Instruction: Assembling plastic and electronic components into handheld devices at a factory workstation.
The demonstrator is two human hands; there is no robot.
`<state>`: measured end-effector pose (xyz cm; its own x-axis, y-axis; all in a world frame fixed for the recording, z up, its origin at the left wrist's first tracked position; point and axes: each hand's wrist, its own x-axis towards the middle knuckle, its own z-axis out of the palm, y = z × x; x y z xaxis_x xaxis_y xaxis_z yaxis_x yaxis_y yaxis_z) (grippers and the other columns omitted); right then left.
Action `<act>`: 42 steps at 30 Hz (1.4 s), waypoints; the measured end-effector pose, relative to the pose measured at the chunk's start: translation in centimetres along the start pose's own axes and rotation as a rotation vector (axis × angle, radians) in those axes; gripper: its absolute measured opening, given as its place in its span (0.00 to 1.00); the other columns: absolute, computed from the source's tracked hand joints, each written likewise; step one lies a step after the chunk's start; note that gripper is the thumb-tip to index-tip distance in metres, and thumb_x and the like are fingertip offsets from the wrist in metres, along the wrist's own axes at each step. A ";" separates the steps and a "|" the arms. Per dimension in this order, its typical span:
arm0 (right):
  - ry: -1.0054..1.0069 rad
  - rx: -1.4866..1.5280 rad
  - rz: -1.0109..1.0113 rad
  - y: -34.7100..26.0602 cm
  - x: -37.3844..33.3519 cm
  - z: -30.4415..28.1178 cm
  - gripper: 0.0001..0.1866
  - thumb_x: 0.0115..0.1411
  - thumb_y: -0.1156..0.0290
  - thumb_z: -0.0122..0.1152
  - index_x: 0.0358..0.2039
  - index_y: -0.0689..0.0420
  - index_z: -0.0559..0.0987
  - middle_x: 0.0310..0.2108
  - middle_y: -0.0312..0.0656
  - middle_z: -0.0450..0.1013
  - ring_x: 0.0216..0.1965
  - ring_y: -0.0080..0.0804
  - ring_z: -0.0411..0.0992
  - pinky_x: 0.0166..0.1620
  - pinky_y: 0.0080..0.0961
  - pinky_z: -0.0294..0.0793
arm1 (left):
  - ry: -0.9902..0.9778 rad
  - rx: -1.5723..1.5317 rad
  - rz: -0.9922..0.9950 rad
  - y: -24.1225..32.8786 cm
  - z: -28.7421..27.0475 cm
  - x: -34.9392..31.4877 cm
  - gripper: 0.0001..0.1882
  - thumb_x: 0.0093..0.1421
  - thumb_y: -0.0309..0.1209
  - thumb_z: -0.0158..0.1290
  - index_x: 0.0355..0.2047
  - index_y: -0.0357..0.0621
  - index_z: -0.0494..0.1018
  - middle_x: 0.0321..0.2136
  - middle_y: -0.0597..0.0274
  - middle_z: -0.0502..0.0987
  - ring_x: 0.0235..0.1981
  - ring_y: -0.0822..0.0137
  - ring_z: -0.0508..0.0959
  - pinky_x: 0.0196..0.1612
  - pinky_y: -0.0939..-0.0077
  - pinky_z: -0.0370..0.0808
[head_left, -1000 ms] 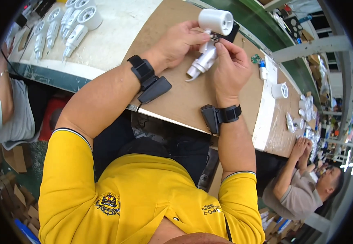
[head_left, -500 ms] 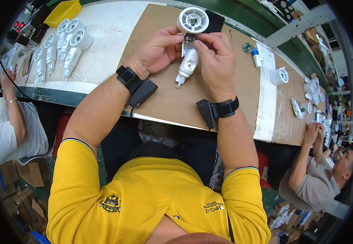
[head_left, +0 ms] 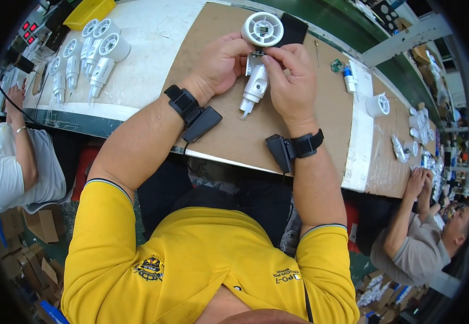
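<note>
A white plastic device [head_left: 256,85] with a round, spoked head [head_left: 262,29] lies over the brown board, its handle pointing toward me. A small dark part, apparently a circuit board [head_left: 258,53], shows at the opened neck between head and handle. My left hand [head_left: 221,63] is closed, thumb and forefinger pinching at the left of this neck. From the right, my right hand [head_left: 293,78] pinches at the same small board with thumb and forefinger. The fingertips cover part of the neck, so the exact grip points are hidden.
Several similar white devices [head_left: 102,67] stand at the left, near a yellow tray [head_left: 89,13]. A black pad [head_left: 294,28] lies behind the round head. To the right are a blue-and-white cylinder [head_left: 349,80] and a white round head [head_left: 377,105]. Co-workers sit on both sides.
The whole view has shifted slightly, moving the bench contents a little to the right. Both hands keep nearly the same pinch at the device's neck.
</note>
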<state>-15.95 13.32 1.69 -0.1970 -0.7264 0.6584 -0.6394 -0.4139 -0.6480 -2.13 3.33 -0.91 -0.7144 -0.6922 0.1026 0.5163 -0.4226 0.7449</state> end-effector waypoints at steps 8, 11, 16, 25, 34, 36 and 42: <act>0.035 0.094 0.033 0.4 -0.1 -0.7 0.05 0.59 0.78 0.63 0.36 0.62 0.83 0.35 0.38 0.72 0.36 0.26 0.70 0.38 0.19 0.69 | -0.091 -0.032 -0.043 0.7 0.7 -0.3 0.15 0.66 0.26 0.50 0.53 0.42 0.72 0.42 0.63 0.79 0.41 0.72 0.79 0.45 0.74 0.78; 0.044 0.174 0.082 0.4 -0.1 -0.6 0.07 0.59 0.78 0.64 0.38 0.62 0.82 0.37 0.37 0.72 0.38 0.25 0.70 0.40 0.19 0.69 | -0.127 -0.035 0.006 1.0 1.1 -0.6 0.19 0.64 0.23 0.54 0.56 0.42 0.69 0.45 0.62 0.78 0.43 0.70 0.79 0.47 0.74 0.78; 0.066 0.498 0.325 -1.2 -0.6 1.4 0.19 0.57 0.76 0.67 0.49 0.63 0.75 0.40 0.38 0.72 0.42 0.25 0.71 0.45 0.22 0.72 | -0.112 -0.063 0.084 1.1 0.9 -0.5 0.24 0.61 0.19 0.56 0.58 0.42 0.68 0.46 0.61 0.78 0.46 0.68 0.78 0.50 0.73 0.77; 0.022 0.162 0.293 -0.1 -1.1 0.8 0.24 0.52 0.77 0.67 0.50 0.62 0.72 0.41 0.41 0.72 0.46 0.29 0.72 0.48 0.26 0.73 | -0.021 0.052 0.175 1.0 0.3 -0.5 0.24 0.59 0.19 0.60 0.56 0.43 0.69 0.48 0.59 0.78 0.48 0.68 0.78 0.52 0.73 0.77; 0.111 -0.215 -0.107 -0.8 -0.4 0.2 0.21 0.47 0.78 0.64 0.44 0.62 0.76 0.38 0.45 0.70 0.40 0.44 0.71 0.45 0.30 0.72 | 0.012 0.037 0.181 1.1 0.8 -0.5 0.24 0.59 0.17 0.59 0.56 0.43 0.69 0.47 0.60 0.78 0.47 0.68 0.79 0.50 0.74 0.77; 0.002 -0.170 -0.071 -0.8 -0.5 0.0 0.21 0.47 0.79 0.63 0.45 0.62 0.75 0.39 0.44 0.70 0.41 0.40 0.71 0.46 0.28 0.71 | 0.010 0.031 0.183 1.0 0.7 -0.5 0.25 0.59 0.17 0.59 0.56 0.43 0.69 0.47 0.59 0.78 0.47 0.68 0.79 0.50 0.75 0.78; -0.152 0.015 0.120 -0.5 -0.4 -0.4 0.22 0.48 0.80 0.61 0.47 0.61 0.75 0.39 0.41 0.70 0.42 0.33 0.71 0.46 0.24 0.71 | -0.014 0.061 0.195 1.0 0.4 -0.5 0.25 0.59 0.17 0.59 0.56 0.43 0.68 0.47 0.59 0.78 0.47 0.67 0.79 0.50 0.74 0.78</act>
<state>-15.83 14.06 1.88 -0.1557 -0.8450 0.5116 -0.6069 -0.3268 -0.7244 -1.44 3.48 0.10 -0.6107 -0.7488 0.2574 0.6161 -0.2452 0.7486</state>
